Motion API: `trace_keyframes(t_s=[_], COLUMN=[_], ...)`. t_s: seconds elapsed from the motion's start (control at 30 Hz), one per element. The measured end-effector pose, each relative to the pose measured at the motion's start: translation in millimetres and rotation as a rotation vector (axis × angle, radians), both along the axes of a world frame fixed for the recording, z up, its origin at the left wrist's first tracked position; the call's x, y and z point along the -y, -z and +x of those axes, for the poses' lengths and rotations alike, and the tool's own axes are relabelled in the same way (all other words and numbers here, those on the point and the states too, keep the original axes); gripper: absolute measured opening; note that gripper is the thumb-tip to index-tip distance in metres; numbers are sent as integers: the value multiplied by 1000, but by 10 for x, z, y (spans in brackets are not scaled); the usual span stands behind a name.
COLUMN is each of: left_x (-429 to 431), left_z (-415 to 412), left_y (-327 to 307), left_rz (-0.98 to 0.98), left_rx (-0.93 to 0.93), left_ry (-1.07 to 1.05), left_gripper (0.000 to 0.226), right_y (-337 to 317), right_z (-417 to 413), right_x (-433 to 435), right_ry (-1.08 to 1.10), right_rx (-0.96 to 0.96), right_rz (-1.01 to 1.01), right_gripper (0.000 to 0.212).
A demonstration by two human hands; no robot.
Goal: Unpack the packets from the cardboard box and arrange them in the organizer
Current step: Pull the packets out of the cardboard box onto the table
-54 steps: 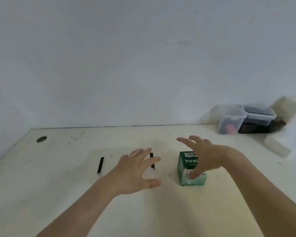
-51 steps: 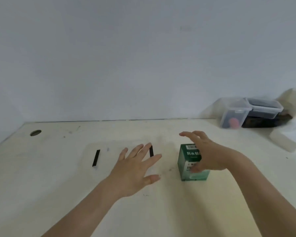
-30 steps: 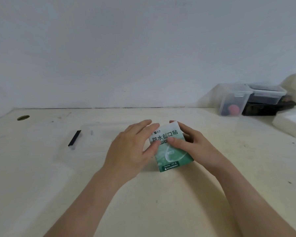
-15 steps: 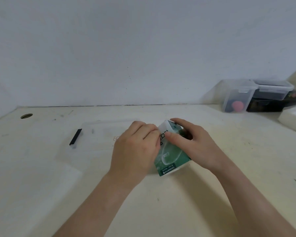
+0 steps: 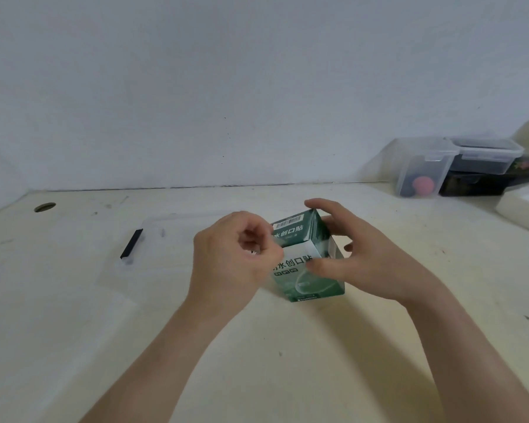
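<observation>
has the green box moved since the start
Yes. The green box stood upright on the table; now left hand and right hand hold it tipped, still right of the black strip.

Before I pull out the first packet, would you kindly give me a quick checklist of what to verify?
1. Top flap of the cardboard box lifted: ok.
2. Right hand steadying the box: ok.
3. Left hand pinching the flap: ok.
4. Packets visible inside: cannot tell.
5. Clear organizer left of the box, open for loading: cannot tell.
</observation>
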State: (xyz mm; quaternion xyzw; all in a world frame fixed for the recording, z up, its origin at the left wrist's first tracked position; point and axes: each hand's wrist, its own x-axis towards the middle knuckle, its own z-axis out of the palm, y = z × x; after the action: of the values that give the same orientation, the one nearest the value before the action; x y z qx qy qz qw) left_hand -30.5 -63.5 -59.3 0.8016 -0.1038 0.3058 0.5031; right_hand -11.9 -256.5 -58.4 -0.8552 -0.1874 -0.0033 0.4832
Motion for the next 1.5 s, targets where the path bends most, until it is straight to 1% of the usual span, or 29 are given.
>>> trace_keyframes(t_s=[0.07,0.13,0.23,0.27,0.3,0.4,0.43,0.47,0.6,0.73,0.8,0.87,0.9,0.93,0.97,1.0,1.03,1.07,1.1,1.13,1.2,1.23,1.27,1.3,1.37,1.4,1.43,1.47,1.5], left_x=[-12,-16,-48,-81,-127,-221,-218,-204,-207,-213,-207,-219,-236,-224,-241,-246,-253,-248,-239,-213,-195,-227,-230,-264,-328,-354,-396,-434,-470], left_z=[7,7,-24,-31,-32,-31,-45,-52,-73,-111,-117,-102,-88,-103,-104,-112,-108,-109,-93,-76,-12,45,66,86,94,93,88,70,49], left_y=[-2,-15,-53,-62,-63,-48,-48,-54,-93,-137,-137,-130,-113,-141,-144,-163,-164,-172,-158,-158,-133,-113,-128,-108,-61,-36,-21,-33,-47], left_rz=[-133,-175,-199,-185,-135,112,150,162,108,66,45,70,94,96,80,70,79,89,76,30,-198,-261,-243,-167,34,121,209,308,445], left_rx=[-141,-201,-210,-222,-253,-418,-437,-435,-423,-423,-423,-414,-404,-399,-389,-377,-356,-349,-333,-319,-285,-239,-190,-147,-95,-104,-121,-179,-245], left_ry=[62,124,192,235,289,405,405,399,388,506,552,557,562,568,560,534,495,481,492,470,305,177,40,-80,-206,-186,-101,32,161], left_gripper=[10,7,7,5,9,75,86,88,76,49,47,47,43,33,16,13,24,27,22,29,51,53,49,44,33,28,22,17,21], right_y=[9,8,-23,-39,-57,-91,-90,-88,-80,-87,-80,-67,-61,-63,-69,-73,-77,-75,-75,-80,-90,-97,-104,-108,-87,-70,-55,-39,-24], right_z=[6,8,-6,-13,-21,-42,-44,-45,-38,-34,-26,-11,-9,-9,-15,-20,-28,-33,-29,-23,-20,-28,-37,-43,-23,-6,12,25,33], right_x=[9,8,13,27,39,62,61,63,122,182,193,201,209,219,224,227,228,226,223,231,262,277,290,295,287,281,272,264,259], right_ry=[-18,-35,-73,-85,-102,-155,-170,-182,-258,-310,-328,-333,-333,-336,-348,-366,-381,-384,-378,-371,-390,-415,-439,-456,-447,-426,-401,-374,-344], right_rx=[-25,-50,-51,-50,-54,-106,-122,-132,-179,-198,-199,-199,-200,-199,-196,-193,-193,-193,-189,-184,-202,-217,-228,-231,-210,-204,-206,-214,-223], right_rz=[11,43,127,159,193,270,282,288,311,325,313,304,309,313,314,309,304,295,283,278,325,361,390,406,397,384,376,377,385], right_gripper=[75,71,58,55,53,59,63,67,74,76,77,77,76,76,76,76,76,77,78,82,89,89,85,79,68,67,70,74,78])
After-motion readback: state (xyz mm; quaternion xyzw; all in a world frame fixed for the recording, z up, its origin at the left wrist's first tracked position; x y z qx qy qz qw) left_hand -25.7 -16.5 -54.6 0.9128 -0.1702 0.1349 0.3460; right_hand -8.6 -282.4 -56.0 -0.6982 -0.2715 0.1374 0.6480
